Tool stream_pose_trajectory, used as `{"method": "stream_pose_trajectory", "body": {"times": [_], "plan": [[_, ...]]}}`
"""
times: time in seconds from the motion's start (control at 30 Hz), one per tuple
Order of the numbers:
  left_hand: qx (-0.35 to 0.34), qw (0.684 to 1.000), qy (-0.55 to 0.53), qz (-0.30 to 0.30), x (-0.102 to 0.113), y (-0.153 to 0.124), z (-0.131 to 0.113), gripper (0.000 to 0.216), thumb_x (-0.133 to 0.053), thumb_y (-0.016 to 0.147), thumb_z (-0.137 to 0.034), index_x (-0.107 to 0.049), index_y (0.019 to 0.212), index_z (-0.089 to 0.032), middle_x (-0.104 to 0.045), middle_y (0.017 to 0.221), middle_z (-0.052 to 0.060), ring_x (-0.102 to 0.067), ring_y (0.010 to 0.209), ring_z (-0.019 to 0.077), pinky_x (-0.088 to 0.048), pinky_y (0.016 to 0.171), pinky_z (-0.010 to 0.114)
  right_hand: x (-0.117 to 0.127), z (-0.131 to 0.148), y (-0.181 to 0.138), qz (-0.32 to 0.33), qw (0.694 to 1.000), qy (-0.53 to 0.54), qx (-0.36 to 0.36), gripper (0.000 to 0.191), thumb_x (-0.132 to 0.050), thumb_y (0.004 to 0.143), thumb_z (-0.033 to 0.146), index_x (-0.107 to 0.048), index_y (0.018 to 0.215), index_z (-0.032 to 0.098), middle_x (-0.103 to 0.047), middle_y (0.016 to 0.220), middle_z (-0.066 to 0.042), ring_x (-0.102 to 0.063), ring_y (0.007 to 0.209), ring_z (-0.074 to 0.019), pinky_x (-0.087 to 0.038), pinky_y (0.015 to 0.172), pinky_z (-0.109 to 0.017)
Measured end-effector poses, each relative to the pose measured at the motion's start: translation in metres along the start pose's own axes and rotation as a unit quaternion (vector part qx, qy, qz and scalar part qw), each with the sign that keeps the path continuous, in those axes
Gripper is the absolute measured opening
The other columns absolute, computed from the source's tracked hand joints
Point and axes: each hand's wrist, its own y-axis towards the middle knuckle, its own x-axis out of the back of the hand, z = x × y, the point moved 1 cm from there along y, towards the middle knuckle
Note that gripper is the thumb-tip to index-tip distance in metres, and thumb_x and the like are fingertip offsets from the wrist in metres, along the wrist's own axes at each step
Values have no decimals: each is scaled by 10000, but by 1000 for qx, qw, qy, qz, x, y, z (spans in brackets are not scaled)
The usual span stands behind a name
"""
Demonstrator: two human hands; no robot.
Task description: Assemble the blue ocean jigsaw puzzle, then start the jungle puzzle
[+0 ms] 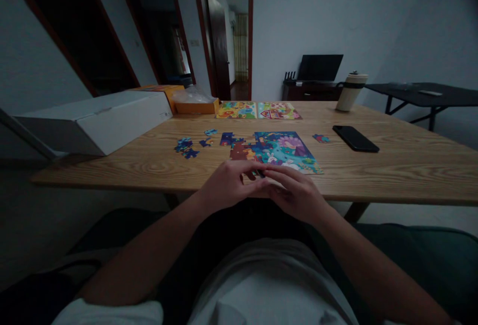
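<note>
My left hand and my right hand meet at the near edge of the table, fingertips together. A small dark patch shows between the fingers, perhaps a puzzle piece, but I cannot make it out. Just beyond them lies a partly assembled jigsaw puzzle, with white rabbits, a blue path and a brown area at its left; my fingers cover part of its lower edge. At its upper left is a dark blue joined section. Loose puzzle pieces lie in a cluster to the left, and another piece sits to the right.
A black phone lies on the wooden table, with a cream tumbler behind it. Two colourful picture sheets are at the far edge. To the left stand a white box and an orange tray holding clear plastic.
</note>
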Motion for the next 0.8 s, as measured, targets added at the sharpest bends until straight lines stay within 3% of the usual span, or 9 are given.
{"method": "stream_pose_trajectory", "body": {"times": [0.1,0.2,0.33,0.43,0.6,0.8], "plan": [[56,997,58,-9,28,10,27,266,-673,875,-380,-741,1073,-216,-762,968,37,-690,764,172,-531,687,266,7,-5,3,6,997,35,-65,386,-600,937,234,-619,1307,343,-663,1286,-77,-642,1169,-271,-560,964,-470],[118,987,99,47,52,27,64,308,-673,845,-387,-740,1080,-199,-756,1013,50,-686,806,194,-525,722,288,15,-10,4,-10,987,89,-130,215,-583,963,296,-680,1155,284,-691,1180,-83,-663,1092,-255,-579,883,-415],[172,974,138,56,63,42,100,437,-668,827,-419,-686,1185,-168,-736,1007,73,-673,845,214,-520,737,299,18,-10,5,7,983,108,-152,183,-581,971,314,-686,1102,241,-698,1130,-86,-671,1036,-234,-564,846,-367],[168,962,206,62,61,42,108,471,-615,858,-379,-644,1280,-170,-728,1040,82,-668,886,227,-509,785,309,16,-6,6,18,984,99,-150,184,-580,969,296,-682,1112,241,-691,1144,-90,-669,1026,-228,-560,842,-362],[145,931,308,130,58,35,111,445,-477,951,-374,-656,1343,-264,-682,1146,81,-643,1025,248,-477,929,335,14,-4,5,27,979,110,-168,171,-580,968,296,-675,1096,233,-659,1172,-102,-654,1046,-227,-575,772,-326],[102,916,377,98,55,32,107,456,-433,973,-387,-670,1335,-243,-610,1305,110,-558,1209,291,-393,1076,418,12,-3,5,37,977,110,-178,178,-581,972,314,-675,1094,225,-640,1185,-104,-647,1046,-221,-577,716,-297]]}}
